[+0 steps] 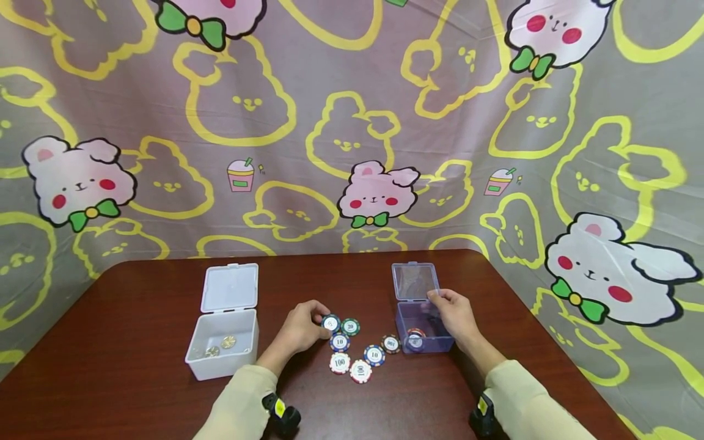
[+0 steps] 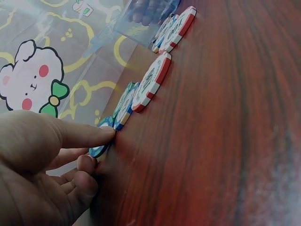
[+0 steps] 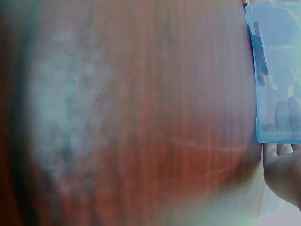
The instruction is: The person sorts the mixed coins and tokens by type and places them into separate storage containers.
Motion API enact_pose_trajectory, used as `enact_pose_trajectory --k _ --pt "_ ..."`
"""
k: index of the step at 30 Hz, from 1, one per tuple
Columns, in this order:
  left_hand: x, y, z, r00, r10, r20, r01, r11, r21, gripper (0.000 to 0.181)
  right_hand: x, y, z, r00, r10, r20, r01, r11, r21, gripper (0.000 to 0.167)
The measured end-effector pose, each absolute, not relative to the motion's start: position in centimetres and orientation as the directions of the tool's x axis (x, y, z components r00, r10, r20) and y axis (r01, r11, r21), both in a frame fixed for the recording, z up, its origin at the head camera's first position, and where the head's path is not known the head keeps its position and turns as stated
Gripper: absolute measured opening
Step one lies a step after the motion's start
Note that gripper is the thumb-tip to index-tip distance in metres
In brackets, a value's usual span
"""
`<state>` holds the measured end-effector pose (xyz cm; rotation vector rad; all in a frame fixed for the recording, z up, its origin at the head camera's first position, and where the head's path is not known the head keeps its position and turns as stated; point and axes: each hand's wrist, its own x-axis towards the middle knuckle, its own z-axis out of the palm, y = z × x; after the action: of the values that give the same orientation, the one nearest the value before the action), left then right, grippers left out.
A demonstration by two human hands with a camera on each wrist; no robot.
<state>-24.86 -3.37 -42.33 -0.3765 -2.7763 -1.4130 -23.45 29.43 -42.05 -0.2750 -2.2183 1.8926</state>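
My left hand (image 1: 299, 329) pinches the edge of a dark blue chip (image 1: 331, 324); the left wrist view shows the thumb and fingers on this chip (image 2: 100, 146), low by the tabletop. Touching or close beside it lie a green chip (image 1: 350, 327) and a blue chip (image 1: 340, 342). White-and-red chips (image 1: 360, 371), another blue chip (image 1: 374, 355) and a black chip (image 1: 391, 344) curve toward the clear purple box (image 1: 429, 345). That box stands with its lid up and chips (image 1: 415, 340) inside. My right hand (image 1: 456, 315) grips its right side; some fingers show through the plastic.
A white box (image 1: 222, 365) with its lid raised stands on the left, holding gold-coloured (image 1: 228, 341) and silvery coins (image 1: 212, 351). Behind the brown table (image 1: 137, 324) hangs a patterned cloth (image 1: 297, 146), which continues along the right side.
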Motion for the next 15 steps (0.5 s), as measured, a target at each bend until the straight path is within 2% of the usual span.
enact_pose_trajectory --k 6,10,15 --pt "-24.83 -3.29 -42.22 -0.973 0.204 0.108 0.204 0.537 0.818 0.033 -23.61 29.45 -42.19 -0.96 0.278 0.042 0.001 0.154 -0.988 0.025" --pt "-24.74 -3.28 -42.15 -0.974 0.201 0.109 0.196 0.492 0.848 0.026 -23.58 29.36 -42.07 -0.959 0.279 0.038 0.005 0.151 -0.988 0.025" --pt "-24.55 -3.19 -41.95 -0.976 0.21 0.051 0.134 0.401 0.906 0.015 -23.41 29.33 -41.98 -0.958 0.284 0.037 0.009 0.159 -0.987 0.027"
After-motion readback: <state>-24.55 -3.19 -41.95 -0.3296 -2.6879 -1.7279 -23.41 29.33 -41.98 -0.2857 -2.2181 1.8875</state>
